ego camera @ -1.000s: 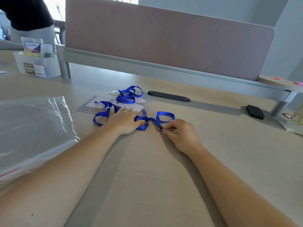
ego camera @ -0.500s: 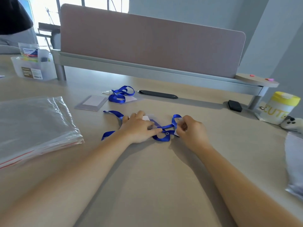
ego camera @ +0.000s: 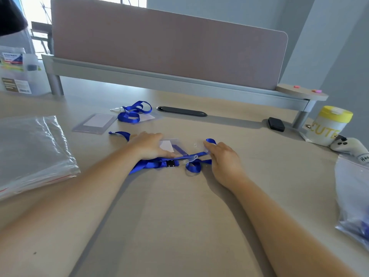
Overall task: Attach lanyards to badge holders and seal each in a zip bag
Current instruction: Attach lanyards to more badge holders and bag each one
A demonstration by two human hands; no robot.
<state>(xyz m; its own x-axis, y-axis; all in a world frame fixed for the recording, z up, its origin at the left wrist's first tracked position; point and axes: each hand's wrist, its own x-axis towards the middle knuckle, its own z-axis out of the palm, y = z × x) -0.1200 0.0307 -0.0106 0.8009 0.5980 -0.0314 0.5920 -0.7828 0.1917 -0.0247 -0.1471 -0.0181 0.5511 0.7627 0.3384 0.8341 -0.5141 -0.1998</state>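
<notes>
A clear badge holder (ego camera: 172, 147) with a white card inside lies flat on the beige desk (ego camera: 179, 216), near the middle of the view. The left hand (ego camera: 148, 145) rests palm-down on its left part, fingers fairly straight and pressing it to the desk. A blue lanyard (ego camera: 151, 163) runs under that hand: 1 end pokes out to the left behind the wrist, and the strap crosses in front of the holder, past a small black buckle (ego camera: 171, 163), to a clear plastic tab and a loop near the right hand (ego camera: 224, 160). The right hand's fingers are curled and pinch the lanyard at its right end, where a blue loop rises just above the fingertips.

Behind these, farther up the desk, a 2nd badge holder (ego camera: 95, 122) lies flat, and just right of it a 2nd blue lanyard (ego camera: 133, 113) sits coiled on another card. A stack of clear zip bags (ego camera: 30, 150) with red seal lines lies at the left. At the right edge a filled zip bag (ego camera: 353, 196) holds something blue. A white cup with a yellow lid (ego camera: 329, 124) stands at the far right, with a small black box (ego camera: 276, 124) to its left. A pink divider panel (ego camera: 169, 47) runs along the back of the desk.
</notes>
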